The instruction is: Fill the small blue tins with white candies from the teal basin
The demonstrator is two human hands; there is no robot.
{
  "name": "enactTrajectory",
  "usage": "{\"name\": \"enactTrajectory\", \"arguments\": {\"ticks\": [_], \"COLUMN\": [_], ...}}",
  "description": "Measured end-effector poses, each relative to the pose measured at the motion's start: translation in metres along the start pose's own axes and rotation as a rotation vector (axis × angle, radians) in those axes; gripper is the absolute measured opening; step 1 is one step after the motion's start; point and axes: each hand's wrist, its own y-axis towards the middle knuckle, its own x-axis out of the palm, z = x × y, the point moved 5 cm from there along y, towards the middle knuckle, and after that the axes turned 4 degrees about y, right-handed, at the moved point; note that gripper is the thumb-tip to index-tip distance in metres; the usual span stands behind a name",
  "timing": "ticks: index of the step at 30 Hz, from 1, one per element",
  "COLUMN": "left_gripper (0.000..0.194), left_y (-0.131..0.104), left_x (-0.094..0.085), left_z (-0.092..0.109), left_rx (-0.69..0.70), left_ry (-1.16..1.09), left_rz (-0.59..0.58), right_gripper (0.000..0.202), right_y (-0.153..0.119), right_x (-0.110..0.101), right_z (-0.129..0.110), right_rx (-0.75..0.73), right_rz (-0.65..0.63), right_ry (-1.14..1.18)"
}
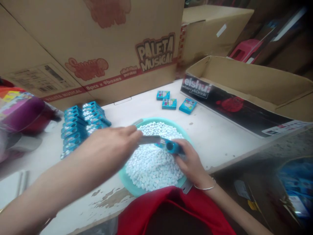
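Above a turquoise basin [124, 182] of small white candies [154, 166], my right hand [192, 161] grips a small blue candy box [171, 146] that shows a dark round hole. My left hand [119, 142] is closed around a narrow grey scoop-like tool [149, 139], its far end at the box. Blur hides the tool's exact shape and whether candies are in it. Left of the basin stand rows of similar blue boxes [73, 127], some with white candies showing at the top. Three closed blue boxes, among them this one [187, 106], lie behind the basin.
A large cardboard carton [117, 42] stands along the back of the white table [207, 140]. On the right is an open cardboard tray [232, 101] with a black printed side. A purple package [24, 111] lies at the left. The table's front edge runs close to my body.
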Motion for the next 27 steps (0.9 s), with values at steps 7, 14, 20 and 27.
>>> {"name": "enactTrajectory", "arguments": {"ticks": [7, 14, 20, 27], "left_gripper": [0.017, 0.015, 0.017, 0.018], "left_y": [0.016, 0.049, 0.024, -0.002], "left_x": [0.143, 0.185, 0.136, 0.051], "left_z": [-0.035, 0.032, 0.004, -0.017], "left_rx": [-0.132, 0.001, 0.026, 0.045], "left_ry": [-0.228, -0.515, -0.627, -0.47], "left_rz": [-0.21, -0.165, -0.135, -0.053], "right_gripper": [0.031, 0.034, 0.033, 0.038], "right_y": [0.0, -0.003, -0.004, 0.004], "right_x": [-0.028, -0.033, -0.036, -0.012], "right_z": [0.006, 0.017, 0.018, 0.003], "right_rx": [0.112, 0.196, 0.21, 0.016], "right_rz": [0.165, 0.227, 0.238, 0.04], "right_ry": [-0.036, -0.018, -0.008, -0.076]}}
